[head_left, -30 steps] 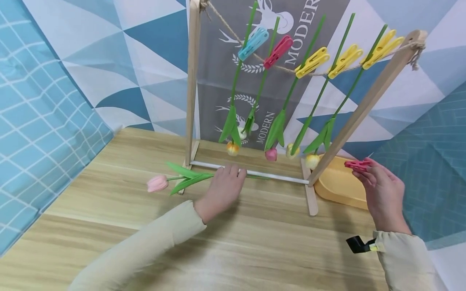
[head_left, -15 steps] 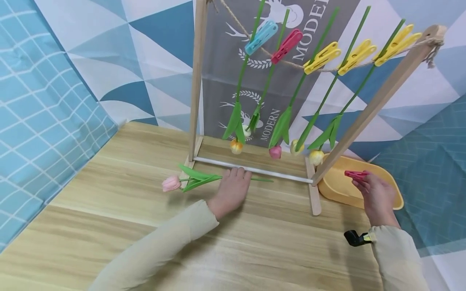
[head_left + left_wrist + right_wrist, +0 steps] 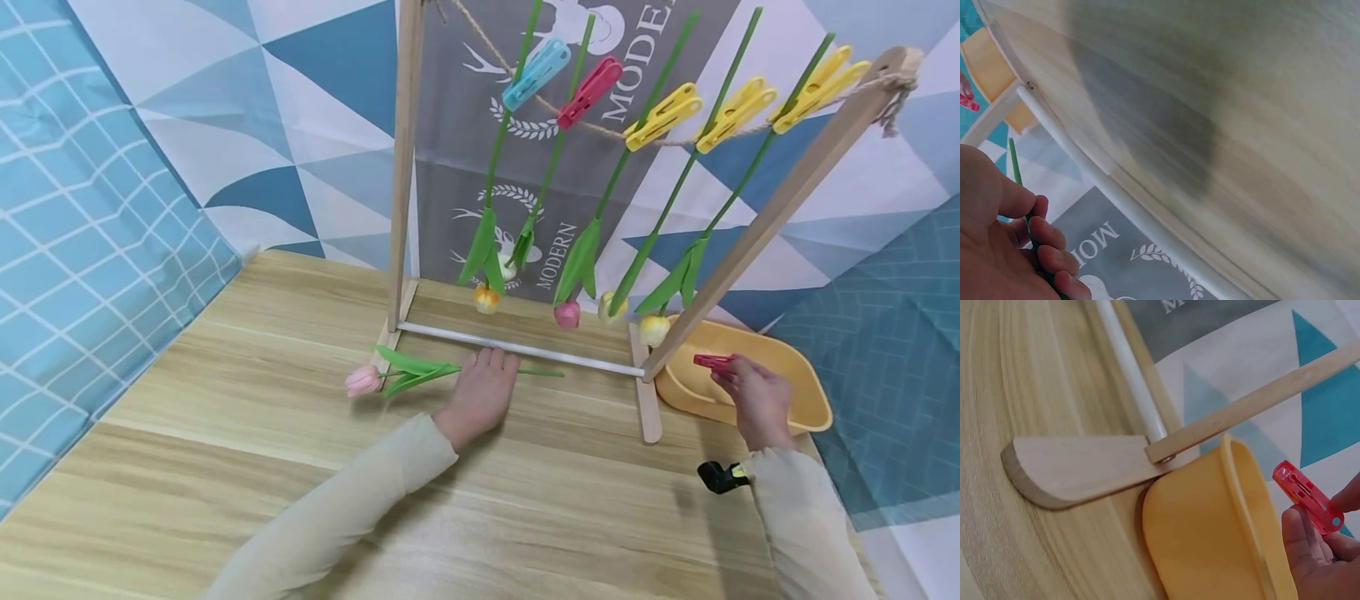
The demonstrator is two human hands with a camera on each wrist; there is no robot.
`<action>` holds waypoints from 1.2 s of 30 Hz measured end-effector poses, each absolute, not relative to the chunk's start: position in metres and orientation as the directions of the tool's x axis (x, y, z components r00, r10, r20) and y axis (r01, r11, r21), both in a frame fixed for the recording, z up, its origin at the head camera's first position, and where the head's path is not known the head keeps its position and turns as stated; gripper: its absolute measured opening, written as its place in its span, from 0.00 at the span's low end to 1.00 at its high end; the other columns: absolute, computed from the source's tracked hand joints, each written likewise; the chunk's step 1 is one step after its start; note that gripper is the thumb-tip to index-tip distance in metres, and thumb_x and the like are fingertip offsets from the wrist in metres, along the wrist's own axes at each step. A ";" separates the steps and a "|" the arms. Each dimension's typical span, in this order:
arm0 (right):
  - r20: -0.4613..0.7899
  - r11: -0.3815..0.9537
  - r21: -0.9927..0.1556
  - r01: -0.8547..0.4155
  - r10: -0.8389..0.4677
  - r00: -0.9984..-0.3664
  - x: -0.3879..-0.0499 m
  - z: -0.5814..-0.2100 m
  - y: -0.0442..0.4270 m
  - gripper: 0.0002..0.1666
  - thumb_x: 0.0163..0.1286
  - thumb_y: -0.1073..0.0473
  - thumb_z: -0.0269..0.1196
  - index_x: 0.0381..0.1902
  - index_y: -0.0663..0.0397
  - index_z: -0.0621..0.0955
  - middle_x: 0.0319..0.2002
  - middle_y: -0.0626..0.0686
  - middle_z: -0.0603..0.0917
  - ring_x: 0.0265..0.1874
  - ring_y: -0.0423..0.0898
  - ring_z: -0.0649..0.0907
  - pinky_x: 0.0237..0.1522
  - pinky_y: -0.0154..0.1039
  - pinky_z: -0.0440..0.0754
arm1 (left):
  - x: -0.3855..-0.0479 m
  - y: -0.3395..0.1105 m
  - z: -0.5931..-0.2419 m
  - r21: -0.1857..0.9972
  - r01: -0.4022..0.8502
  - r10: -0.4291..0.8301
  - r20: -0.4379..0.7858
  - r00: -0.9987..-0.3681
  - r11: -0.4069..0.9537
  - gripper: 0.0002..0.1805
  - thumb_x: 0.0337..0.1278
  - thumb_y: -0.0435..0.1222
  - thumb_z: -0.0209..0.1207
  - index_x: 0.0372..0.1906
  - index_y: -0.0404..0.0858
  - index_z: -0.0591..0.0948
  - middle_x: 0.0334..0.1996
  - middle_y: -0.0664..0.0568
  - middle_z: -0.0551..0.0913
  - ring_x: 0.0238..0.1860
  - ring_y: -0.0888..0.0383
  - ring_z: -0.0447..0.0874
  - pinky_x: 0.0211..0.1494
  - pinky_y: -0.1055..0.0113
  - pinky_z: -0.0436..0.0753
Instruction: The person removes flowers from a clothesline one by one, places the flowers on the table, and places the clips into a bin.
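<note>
A pale pink artificial tulip (image 3: 363,381) lies sideways near the foot of the wooden rack, its leaves (image 3: 416,367) pointing right. My left hand (image 3: 486,385) grips its green stem (image 3: 1015,164), with the thumb and curled fingers round it in the left wrist view. Over the yellow bin, my right hand (image 3: 759,398) pinches a red clothespin (image 3: 1307,495) between thumb and fingers. Above, several tulips hang head down from a twine line, held by a blue clothespin (image 3: 537,73), a red clothespin (image 3: 590,92) and yellow clothespins (image 3: 663,117).
The rack has a left post (image 3: 402,167), a slanting right post (image 3: 780,217) and a white crossbar (image 3: 525,350) low down. Beside its right foot (image 3: 646,408) stands the yellow bin (image 3: 813,392). A patterned backdrop (image 3: 330,108) rises behind the wooden table (image 3: 525,517).
My right hand has moved left and down over the bin with the red clothespin. The left hand keeps its hold on the stem, and the tulip has shifted slightly right. The head view has shifted.
</note>
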State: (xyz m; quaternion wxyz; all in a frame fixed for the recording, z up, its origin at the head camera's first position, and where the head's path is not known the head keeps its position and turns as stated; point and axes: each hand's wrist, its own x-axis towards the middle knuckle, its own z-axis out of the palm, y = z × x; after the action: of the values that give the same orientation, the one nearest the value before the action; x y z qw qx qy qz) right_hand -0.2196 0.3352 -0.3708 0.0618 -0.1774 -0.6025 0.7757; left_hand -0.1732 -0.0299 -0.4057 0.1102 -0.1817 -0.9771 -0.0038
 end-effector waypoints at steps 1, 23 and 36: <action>-0.218 -0.261 -0.955 0.139 0.304 -0.927 -0.219 -0.369 0.334 0.04 0.66 0.64 0.57 0.34 0.57 0.79 0.24 0.47 0.85 0.24 0.39 0.85 0.31 0.30 0.83 | -0.174 -0.029 -0.407 -0.031 0.362 0.360 0.218 -0.907 0.931 0.09 0.58 0.29 0.48 0.43 0.40 0.70 0.38 0.50 0.73 0.40 0.55 0.70 0.40 0.65 0.65; -0.345 -0.057 -0.936 0.347 0.334 -0.877 -0.226 -0.372 0.334 0.36 0.68 0.61 0.54 0.69 0.66 0.57 0.25 0.38 0.79 0.25 0.33 0.84 0.31 0.26 0.81 | -0.180 -0.006 -0.420 -0.019 0.392 0.392 0.100 -0.915 0.920 0.14 0.58 0.28 0.46 0.48 0.42 0.70 0.43 0.51 0.75 0.48 0.55 0.71 0.48 0.62 0.67; -0.292 0.455 -0.827 0.330 0.154 -0.944 -0.228 -0.371 0.334 0.34 0.71 0.53 0.51 0.66 0.72 0.60 0.31 0.37 0.77 0.30 0.28 0.82 0.35 0.25 0.81 | -0.183 -0.004 -0.423 0.027 0.408 0.406 0.045 -0.913 0.913 0.14 0.61 0.28 0.45 0.50 0.41 0.69 0.44 0.49 0.74 0.49 0.53 0.72 0.48 0.61 0.70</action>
State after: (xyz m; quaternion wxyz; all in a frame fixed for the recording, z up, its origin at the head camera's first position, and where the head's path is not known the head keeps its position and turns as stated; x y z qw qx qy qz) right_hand -0.2278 0.3344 -0.3713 -0.0878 -0.1426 -0.8483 0.5024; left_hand -0.1826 -0.0037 -0.4232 0.0193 -0.2081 -0.9778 -0.0181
